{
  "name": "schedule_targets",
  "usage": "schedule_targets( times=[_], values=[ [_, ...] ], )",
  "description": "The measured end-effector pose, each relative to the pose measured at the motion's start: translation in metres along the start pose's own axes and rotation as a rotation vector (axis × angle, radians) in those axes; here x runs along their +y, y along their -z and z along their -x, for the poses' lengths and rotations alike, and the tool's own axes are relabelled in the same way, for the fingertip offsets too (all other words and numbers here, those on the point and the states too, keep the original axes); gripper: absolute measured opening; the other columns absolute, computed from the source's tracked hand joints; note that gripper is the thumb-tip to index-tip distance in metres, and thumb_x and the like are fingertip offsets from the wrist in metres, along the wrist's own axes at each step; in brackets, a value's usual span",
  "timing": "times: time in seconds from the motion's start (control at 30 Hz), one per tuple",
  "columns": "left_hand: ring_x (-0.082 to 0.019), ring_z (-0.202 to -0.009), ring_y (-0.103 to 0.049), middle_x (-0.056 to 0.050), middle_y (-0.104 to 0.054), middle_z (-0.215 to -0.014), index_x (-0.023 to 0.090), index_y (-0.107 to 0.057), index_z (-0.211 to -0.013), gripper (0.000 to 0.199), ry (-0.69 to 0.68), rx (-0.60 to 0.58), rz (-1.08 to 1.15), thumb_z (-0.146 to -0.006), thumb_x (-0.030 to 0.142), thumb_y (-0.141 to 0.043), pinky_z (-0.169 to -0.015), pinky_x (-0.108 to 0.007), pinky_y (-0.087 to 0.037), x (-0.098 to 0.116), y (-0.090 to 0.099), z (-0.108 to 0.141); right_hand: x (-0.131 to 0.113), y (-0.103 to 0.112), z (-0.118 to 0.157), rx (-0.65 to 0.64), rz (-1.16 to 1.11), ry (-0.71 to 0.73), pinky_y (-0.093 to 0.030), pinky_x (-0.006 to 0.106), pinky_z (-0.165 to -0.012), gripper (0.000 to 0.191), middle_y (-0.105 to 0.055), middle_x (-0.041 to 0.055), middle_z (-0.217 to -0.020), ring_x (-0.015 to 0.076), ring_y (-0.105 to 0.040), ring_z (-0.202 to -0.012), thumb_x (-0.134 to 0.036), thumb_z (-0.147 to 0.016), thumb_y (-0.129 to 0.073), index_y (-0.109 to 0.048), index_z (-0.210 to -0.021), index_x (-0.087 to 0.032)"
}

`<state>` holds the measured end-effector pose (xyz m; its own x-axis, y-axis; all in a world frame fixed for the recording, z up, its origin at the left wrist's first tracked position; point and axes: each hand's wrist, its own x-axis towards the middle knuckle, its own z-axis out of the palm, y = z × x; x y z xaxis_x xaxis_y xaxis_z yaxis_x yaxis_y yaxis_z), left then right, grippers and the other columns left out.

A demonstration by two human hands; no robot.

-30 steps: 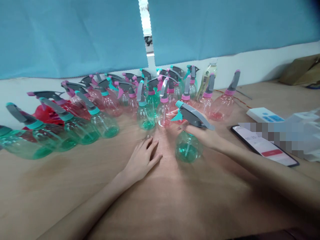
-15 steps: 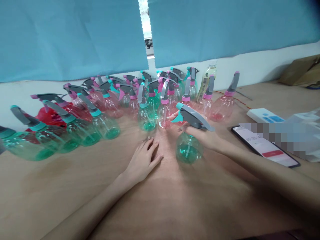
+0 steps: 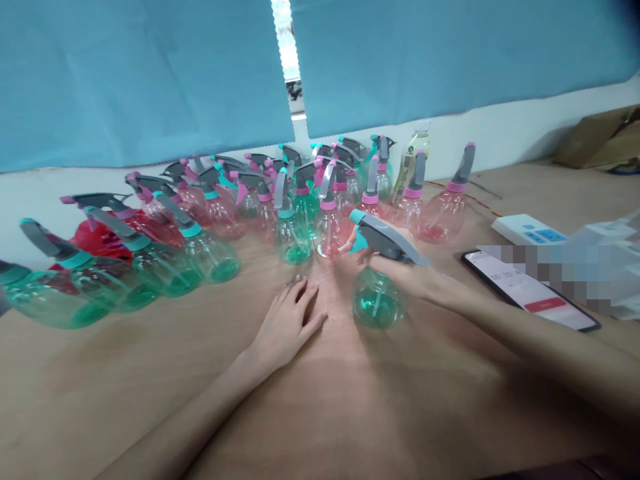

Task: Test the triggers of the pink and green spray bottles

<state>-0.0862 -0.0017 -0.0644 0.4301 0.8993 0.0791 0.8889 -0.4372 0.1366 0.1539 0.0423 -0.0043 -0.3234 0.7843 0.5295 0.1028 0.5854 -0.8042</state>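
Observation:
A green spray bottle [image 3: 379, 303] with a grey and teal head stands on the wooden table, right of centre. My right hand [image 3: 395, 267] is behind its neck, with fingers curled at the teal trigger; the bottle's head covers part of the hand. My left hand [image 3: 287, 323] lies on the table to the left of that bottle, fingers apart and holding nothing. Just beyond my hands stand a green bottle with a teal collar [image 3: 294, 243] and a clear pinkish bottle with a pink collar [image 3: 329, 233].
Several green bottles [image 3: 213, 257] line the left side, with a red bag [image 3: 103, 237] behind them. More pink and green bottles stand near the wall. At the right are a phone [image 3: 530, 290], a white box [image 3: 530, 229], clear plastic [image 3: 620, 267] and a brown bag [image 3: 595, 140].
The fingers of my right hand have curled closer around the trigger of the green bottle. My left hand has stayed in place on the table.

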Motion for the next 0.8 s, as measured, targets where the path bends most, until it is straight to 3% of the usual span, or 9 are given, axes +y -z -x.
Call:
schedule_targets(
  times=[0.27,0.5,0.8],
  values=[
    [-0.035,-0.138,-0.041,-0.017,-0.045,-0.149,0.016,-0.049,-0.139,0.053,-0.014,0.027,-0.001,-0.098,0.049,-0.044,-0.111,-0.053,-0.038,-0.001,-0.001,0.0,0.002,0.001,0.001,-0.018,-0.058,0.019,-0.046,0.031,-0.063,0.014,-0.061,-0.0012,-0.077,0.0156,-0.056,-0.067,-0.013,-0.068,-0.052,-0.056,-0.077,-0.023],
    [-0.035,-0.137,-0.042,-0.017,-0.046,-0.148,0.016,-0.05,-0.138,0.052,-0.017,0.041,0.009,-0.098,0.048,-0.044,-0.11,-0.054,-0.038,-0.002,-0.002,-0.001,-0.008,0.0,0.003,-0.058,-0.036,0.007,-0.048,0.033,-0.067,0.015,-0.064,-0.0001,-0.082,0.0172,-0.06,-0.074,-0.012,-0.069,-0.051,-0.056,-0.076,-0.025],
    [-0.036,-0.138,-0.042,-0.018,-0.045,-0.149,0.015,-0.049,-0.139,0.053,-0.007,0.018,0.008,-0.097,0.047,-0.045,-0.11,-0.055,-0.038,-0.002,-0.001,0.0,0.007,-0.002,0.008,-0.012,-0.043,-0.062,-0.049,0.032,-0.062,0.038,-0.068,0.0,-0.086,0.0188,-0.063,-0.072,-0.018,-0.072,-0.054,-0.066,-0.107,-0.026]
  ],
)
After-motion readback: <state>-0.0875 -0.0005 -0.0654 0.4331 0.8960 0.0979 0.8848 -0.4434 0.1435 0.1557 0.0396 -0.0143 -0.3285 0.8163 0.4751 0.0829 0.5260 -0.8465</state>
